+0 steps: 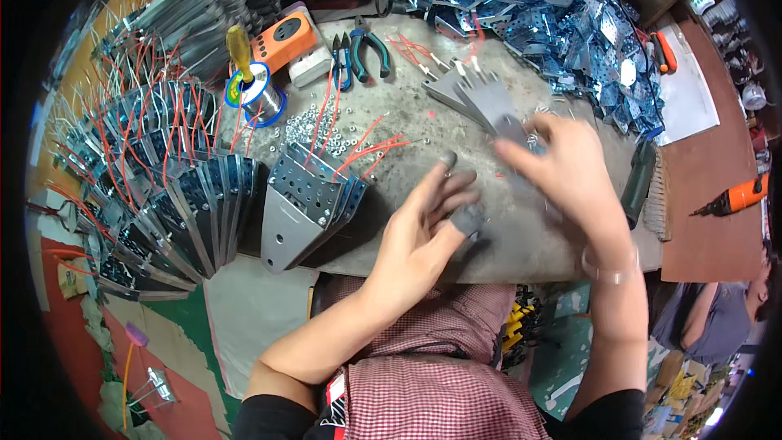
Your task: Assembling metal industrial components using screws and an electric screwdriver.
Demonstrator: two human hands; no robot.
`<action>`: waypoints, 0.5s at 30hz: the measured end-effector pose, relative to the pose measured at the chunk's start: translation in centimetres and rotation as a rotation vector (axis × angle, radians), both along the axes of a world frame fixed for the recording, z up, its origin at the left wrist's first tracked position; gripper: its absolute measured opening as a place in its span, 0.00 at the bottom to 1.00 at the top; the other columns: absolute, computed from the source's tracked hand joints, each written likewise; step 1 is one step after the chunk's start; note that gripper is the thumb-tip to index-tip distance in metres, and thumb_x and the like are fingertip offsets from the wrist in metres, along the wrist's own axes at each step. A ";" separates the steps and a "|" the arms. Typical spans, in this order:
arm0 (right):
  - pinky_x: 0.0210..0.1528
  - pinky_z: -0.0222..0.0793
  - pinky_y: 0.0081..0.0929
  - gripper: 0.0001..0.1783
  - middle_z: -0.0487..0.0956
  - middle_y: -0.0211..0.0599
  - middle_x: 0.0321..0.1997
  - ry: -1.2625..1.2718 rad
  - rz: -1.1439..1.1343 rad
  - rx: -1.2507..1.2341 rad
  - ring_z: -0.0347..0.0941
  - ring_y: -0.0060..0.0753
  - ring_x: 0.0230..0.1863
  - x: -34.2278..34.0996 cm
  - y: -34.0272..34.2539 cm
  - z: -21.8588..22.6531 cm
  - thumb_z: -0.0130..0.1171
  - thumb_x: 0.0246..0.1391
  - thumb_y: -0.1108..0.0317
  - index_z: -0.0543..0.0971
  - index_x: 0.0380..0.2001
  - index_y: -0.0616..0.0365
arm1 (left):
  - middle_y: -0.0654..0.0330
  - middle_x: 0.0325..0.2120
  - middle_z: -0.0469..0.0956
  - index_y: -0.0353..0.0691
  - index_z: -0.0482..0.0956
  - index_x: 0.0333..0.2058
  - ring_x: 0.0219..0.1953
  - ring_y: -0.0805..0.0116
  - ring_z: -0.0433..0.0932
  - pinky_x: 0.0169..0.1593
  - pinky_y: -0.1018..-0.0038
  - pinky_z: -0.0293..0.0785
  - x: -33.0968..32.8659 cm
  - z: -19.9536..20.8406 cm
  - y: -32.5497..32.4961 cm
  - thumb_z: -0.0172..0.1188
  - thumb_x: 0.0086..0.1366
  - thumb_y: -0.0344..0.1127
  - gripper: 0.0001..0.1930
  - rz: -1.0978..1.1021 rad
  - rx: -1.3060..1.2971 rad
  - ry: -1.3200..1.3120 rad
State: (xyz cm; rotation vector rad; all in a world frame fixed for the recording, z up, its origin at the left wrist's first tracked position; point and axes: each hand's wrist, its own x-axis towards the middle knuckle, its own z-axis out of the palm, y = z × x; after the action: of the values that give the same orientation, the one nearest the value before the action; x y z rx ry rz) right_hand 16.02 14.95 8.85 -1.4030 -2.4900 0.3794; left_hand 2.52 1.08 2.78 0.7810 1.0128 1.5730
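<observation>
My left hand (428, 232) hovers over the middle of the workbench, its fingers loosely bent and apart, with dark coverings on some fingertips and nothing visible in it. My right hand (566, 163) is curled at the near end of a grey metal bracket (490, 104). A small bluish-grey piece shows between its thumb and forefinger, too blurred to name. Another grey bracket (448, 90) lies partly under the first. Left of my left hand, a stack of grey brackets with blue perforated plates (305, 195) lies with red wires sticking out.
Loose nuts (314, 126) are scattered near a solder spool (265, 102). Behind lie pliers (371, 53), cutters (342, 61) and an orange power socket (285, 37). Blue metal plates (538, 16) are heaped at far right, wired brackets (163, 179) at left. A brush (656, 195) lies right.
</observation>
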 end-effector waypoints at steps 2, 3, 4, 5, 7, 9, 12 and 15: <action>0.23 0.59 0.25 0.19 0.67 0.33 0.15 0.218 0.028 -0.100 0.59 0.22 0.18 0.8 -4.9 1.0 0.68 0.39 0.58 0.79 0.30 0.63 | 0.51 0.50 0.73 0.29 0.62 0.57 0.51 0.62 0.73 0.57 0.69 0.66 0.5 0.0 0.9 0.55 0.66 0.34 0.24 0.029 -0.026 -0.166; 0.22 0.58 0.25 0.19 0.67 0.32 0.17 0.253 0.139 -0.018 0.59 0.21 0.19 2.0 -6.6 -0.1 0.69 0.37 0.64 0.78 0.35 0.62 | 0.51 0.49 0.74 0.30 0.61 0.57 0.50 0.62 0.74 0.56 0.69 0.67 0.8 0.7 1.3 0.54 0.66 0.34 0.24 0.023 -0.018 -0.136; 0.22 0.58 0.25 0.19 0.67 0.32 0.17 0.252 0.132 -0.031 0.59 0.21 0.19 2.4 -7.8 0.0 0.69 0.37 0.64 0.78 0.35 0.62 | 0.51 0.48 0.74 0.31 0.60 0.57 0.50 0.62 0.75 0.55 0.69 0.69 0.7 0.8 1.5 0.54 0.66 0.35 0.24 0.037 -0.016 -0.100; 0.22 0.61 0.24 0.20 0.69 0.32 0.17 0.248 0.100 -0.045 0.65 0.24 0.18 2.8 -9.0 0.8 0.70 0.39 0.65 0.77 0.37 0.59 | 0.51 0.46 0.75 0.33 0.63 0.54 0.47 0.65 0.76 0.52 0.71 0.72 0.5 0.1 1.7 0.52 0.66 0.34 0.20 0.006 -0.011 -0.131; 0.20 0.61 0.21 0.21 0.69 0.29 0.17 0.349 -0.003 0.005 0.66 0.22 0.17 4.1 -9.8 1.0 0.71 0.39 0.71 0.74 0.38 0.58 | 0.54 0.44 0.76 0.35 0.65 0.52 0.45 0.70 0.76 0.48 0.76 0.73 0.0 0.4 1.6 0.53 0.64 0.32 0.18 -0.134 -0.115 -0.087; 0.21 0.61 0.22 0.15 0.71 0.30 0.19 0.524 -0.013 0.039 0.68 0.22 0.19 4.7 -9.8 0.4 0.70 0.41 0.72 0.73 0.31 0.58 | 0.58 0.42 0.76 0.35 0.68 0.50 0.44 0.75 0.75 0.47 0.78 0.71 0.6 0.4 1.1 0.55 0.60 0.29 0.19 -0.316 -0.157 0.063; 0.22 0.64 0.28 0.13 0.73 0.33 0.20 0.394 0.265 0.124 0.71 0.33 0.20 3.6 -8.5 -0.3 0.68 0.42 0.69 0.72 0.24 0.56 | 0.52 0.36 0.77 0.33 0.68 0.47 0.42 0.63 0.77 0.47 0.70 0.71 1.6 -0.2 -0.2 0.60 0.50 0.28 0.23 -0.519 -0.042 0.373; 0.23 0.65 0.31 0.12 0.73 0.34 0.21 0.353 0.290 0.069 0.71 0.38 0.21 4.3 -8.2 -2.2 0.66 0.44 0.65 0.71 0.23 0.55 | 0.47 0.36 0.76 0.34 0.65 0.49 0.40 0.54 0.78 0.44 0.66 0.72 1.9 1.0 -1.0 0.62 0.49 0.31 0.27 -0.510 -0.034 0.474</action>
State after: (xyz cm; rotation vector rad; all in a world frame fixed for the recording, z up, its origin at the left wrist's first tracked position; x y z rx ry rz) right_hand 20.34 6.72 6.62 -0.8595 -2.3810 0.5401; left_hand 4.41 0.05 3.80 1.3089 1.0588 0.9486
